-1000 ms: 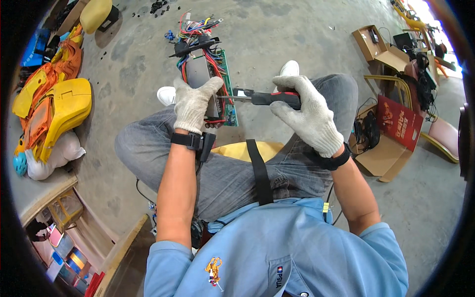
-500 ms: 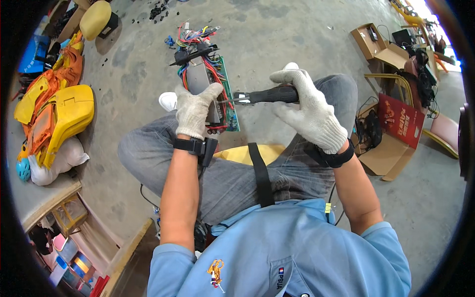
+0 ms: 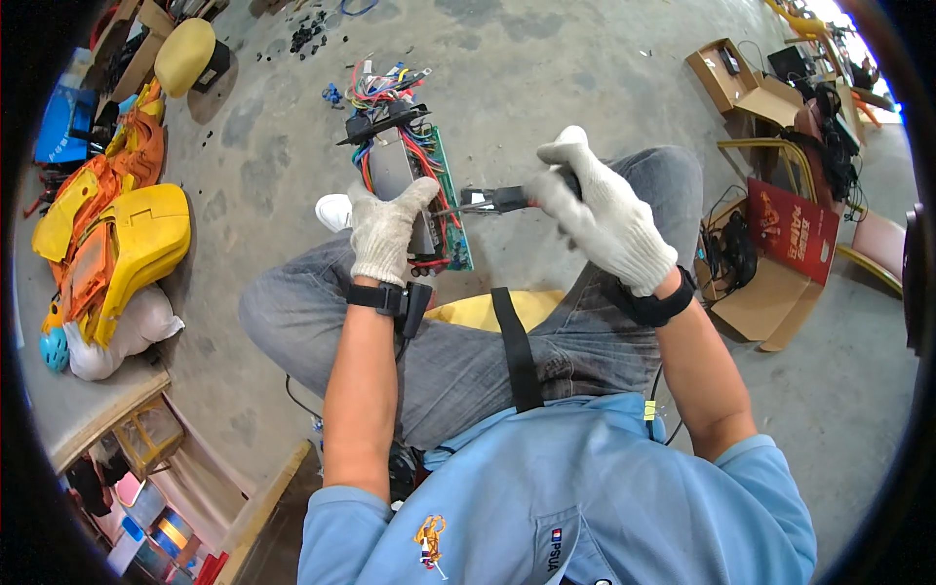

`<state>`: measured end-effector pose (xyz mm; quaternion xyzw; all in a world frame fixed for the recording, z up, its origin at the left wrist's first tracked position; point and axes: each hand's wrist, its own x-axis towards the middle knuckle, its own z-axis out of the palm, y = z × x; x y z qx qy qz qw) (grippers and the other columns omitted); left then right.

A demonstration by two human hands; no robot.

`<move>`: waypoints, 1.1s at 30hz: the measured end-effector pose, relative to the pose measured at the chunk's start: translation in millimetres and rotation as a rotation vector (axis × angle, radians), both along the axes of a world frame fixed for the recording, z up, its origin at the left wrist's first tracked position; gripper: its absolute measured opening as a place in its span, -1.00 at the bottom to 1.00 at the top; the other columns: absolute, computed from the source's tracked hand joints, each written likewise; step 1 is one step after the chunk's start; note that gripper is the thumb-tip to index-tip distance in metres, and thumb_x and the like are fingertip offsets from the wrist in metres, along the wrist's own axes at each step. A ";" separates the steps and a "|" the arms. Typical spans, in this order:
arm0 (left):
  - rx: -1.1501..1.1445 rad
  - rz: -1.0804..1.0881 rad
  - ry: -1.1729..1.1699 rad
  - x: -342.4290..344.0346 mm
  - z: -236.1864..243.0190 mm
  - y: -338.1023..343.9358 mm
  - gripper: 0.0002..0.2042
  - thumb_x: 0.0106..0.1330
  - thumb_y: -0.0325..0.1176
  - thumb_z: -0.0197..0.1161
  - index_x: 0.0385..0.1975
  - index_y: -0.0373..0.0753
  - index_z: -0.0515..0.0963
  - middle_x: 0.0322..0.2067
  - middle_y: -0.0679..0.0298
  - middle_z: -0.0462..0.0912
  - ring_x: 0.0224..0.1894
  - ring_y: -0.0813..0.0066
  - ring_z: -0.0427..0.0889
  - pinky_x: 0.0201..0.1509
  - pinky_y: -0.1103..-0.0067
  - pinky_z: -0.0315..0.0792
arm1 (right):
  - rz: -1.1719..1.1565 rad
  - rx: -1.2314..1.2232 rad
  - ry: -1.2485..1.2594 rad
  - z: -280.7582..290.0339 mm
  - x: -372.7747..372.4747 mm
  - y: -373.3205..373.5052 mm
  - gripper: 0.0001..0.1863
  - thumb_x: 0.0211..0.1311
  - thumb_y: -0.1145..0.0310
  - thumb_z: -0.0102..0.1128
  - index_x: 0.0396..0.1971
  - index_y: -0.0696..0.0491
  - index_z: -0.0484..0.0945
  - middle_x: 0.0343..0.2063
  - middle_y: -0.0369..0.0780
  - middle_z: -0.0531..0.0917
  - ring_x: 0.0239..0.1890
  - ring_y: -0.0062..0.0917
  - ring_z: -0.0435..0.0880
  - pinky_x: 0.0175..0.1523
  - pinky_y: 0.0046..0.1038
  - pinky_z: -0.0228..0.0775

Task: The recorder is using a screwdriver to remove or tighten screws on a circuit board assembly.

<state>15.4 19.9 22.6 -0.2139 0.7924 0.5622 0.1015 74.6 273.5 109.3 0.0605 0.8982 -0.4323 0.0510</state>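
My left hand (image 3: 385, 234), in a white knit glove, grips the near end of a grey metal-cased electronic unit (image 3: 392, 164). A green circuit board (image 3: 453, 219) runs along the unit's right side, and bundles of coloured wires (image 3: 390, 90) come out of its far end past a black bracket (image 3: 385, 124). My right hand (image 3: 606, 214), gloved too, is closed round the black handle of a screwdriver (image 3: 505, 199); its fingers are slightly blurred. The thin shaft points left, its tip among the red wires beside my left thumb. Whether it touches a screw is too small to tell.
Yellow and orange plastic shells (image 3: 136, 239) are heaped at the left, with a round yellow-topped stool (image 3: 185, 58) beyond. Open cardboard boxes (image 3: 770, 302) and a chair (image 3: 877, 249) stand at the right. Small black pieces (image 3: 308, 34) lie on the far floor.
My right hand has shifted slightly left along the screwdriver, and its fingers have changed position on the handle. The left hand still grips the unit; the whole view has shifted a little.
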 end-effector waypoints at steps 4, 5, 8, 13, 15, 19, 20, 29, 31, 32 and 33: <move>-0.001 -0.010 -0.032 0.4 -3.4 -3.0 -0.11 0.03 -0.01 0.75 0.25 -0.42 0.44 -0.02 0.02 0.70 -0.15 0.27 0.77 -0.14 0.40 0.73 | 0.065 -0.052 -0.098 -9.3 -1.2 9.8 -0.66 0.51 0.27 0.28 0.17 0.07 0.63 -0.06 -0.11 0.76 -0.01 -0.23 0.78 0.15 -0.33 0.62; -0.030 -0.015 -0.029 -0.1 -1.3 -2.3 -0.11 0.03 -0.02 0.75 0.27 -0.41 0.44 -0.02 0.03 0.69 -0.14 0.27 0.77 -0.13 0.40 0.72 | 0.106 -0.091 0.014 -9.2 -0.2 11.4 -0.66 0.53 0.24 0.29 0.17 0.07 0.63 -0.07 -0.10 0.75 -0.02 -0.23 0.79 0.15 -0.33 0.62; -0.077 -0.019 -0.023 -0.9 -5.0 -2.7 -0.09 0.03 -0.02 0.75 0.30 -0.40 0.43 -0.01 0.04 0.69 -0.11 0.27 0.77 -0.10 0.39 0.72 | 0.135 -0.094 0.132 -5.9 2.6 10.1 -0.66 0.54 0.22 0.29 0.16 0.07 0.64 -0.12 -0.10 0.74 -0.03 -0.25 0.80 0.15 -0.33 0.62; -0.005 -0.015 -0.010 0.8 -2.0 -1.4 -0.08 0.04 0.00 0.75 0.31 -0.39 0.43 0.01 0.03 0.69 -0.09 0.26 0.76 -0.07 0.39 0.71 | 0.012 -0.017 -0.085 -3.6 -5.4 4.7 -0.66 0.48 0.27 0.32 0.16 0.06 0.64 -0.17 -0.09 0.72 0.01 -0.24 0.79 0.17 -0.32 0.60; -0.043 -0.026 -0.013 -0.3 -11.6 -4.4 -0.07 0.04 0.01 0.75 0.31 -0.40 0.42 0.01 0.03 0.69 -0.10 0.26 0.76 -0.06 0.39 0.71 | 0.025 -0.012 -0.335 9.2 -10.5 4.9 -0.60 0.44 0.23 0.36 0.18 0.06 0.62 -0.11 -0.07 0.72 0.05 -0.20 0.77 0.19 -0.29 0.60; -0.077 -0.033 -0.022 0.0 -4.7 -1.6 -0.07 0.04 -0.01 0.76 0.31 -0.42 0.41 -0.01 0.04 0.69 -0.12 0.26 0.76 -0.08 0.39 0.71 | 0.122 -0.152 0.005 -12.2 -3.1 14.9 -0.58 0.46 0.17 0.35 0.18 0.08 0.62 -0.09 -0.07 0.73 0.04 -0.21 0.77 0.15 -0.28 0.60; -0.069 -0.023 -0.028 0.1 -4.1 -1.0 -0.07 0.04 -0.01 0.76 0.30 -0.42 0.41 -0.02 0.04 0.70 -0.13 0.26 0.76 -0.08 0.39 0.71 | 0.130 -0.135 0.028 -8.4 -1.7 15.2 -0.61 0.49 0.19 0.33 0.17 0.09 0.62 -0.11 -0.08 0.75 0.04 -0.25 0.78 0.13 -0.29 0.60; -0.007 -0.008 -0.018 -0.8 -11.9 -0.8 -0.13 0.04 -0.04 0.76 0.24 -0.41 0.43 -0.04 0.05 0.70 -0.15 0.30 0.76 -0.12 0.39 0.71 | 0.016 -0.170 -0.309 -0.2 -10.4 13.3 -0.59 0.46 0.25 0.30 0.21 0.07 0.60 -0.01 -0.09 0.77 0.07 -0.27 0.78 0.21 -0.32 0.59; 0.014 0.001 -0.042 0.3 -10.5 0.1 -0.14 0.05 -0.06 0.76 0.24 -0.41 0.43 -0.05 0.06 0.70 -0.15 0.30 0.76 -0.12 0.39 0.71 | 0.096 -0.174 -0.131 -10.6 -6.0 19.0 -0.57 0.46 0.23 0.31 0.23 0.07 0.59 -0.02 -0.09 0.78 0.05 -0.27 0.79 0.21 -0.32 0.59; 0.008 -0.003 -0.027 0.4 -8.8 0.8 -0.15 0.05 -0.07 0.76 0.24 -0.42 0.43 -0.05 0.06 0.70 -0.15 0.31 0.75 -0.12 0.40 0.71 | 0.114 -0.144 -0.065 -11.0 -3.8 20.4 -0.56 0.47 0.21 0.31 0.24 0.07 0.59 -0.08 -0.11 0.79 0.02 -0.28 0.80 0.19 -0.32 0.60; 0.002 -0.008 -0.012 -0.1 -6.9 1.9 -0.15 0.06 -0.08 0.76 0.24 -0.42 0.43 -0.05 0.06 0.70 -0.15 0.31 0.75 -0.12 0.40 0.71 | 0.131 -0.114 0.002 -10.9 -2.6 20.8 -0.55 0.48 0.18 0.31 0.26 0.06 0.59 -0.14 -0.13 0.80 -0.01 -0.30 0.81 0.16 -0.32 0.61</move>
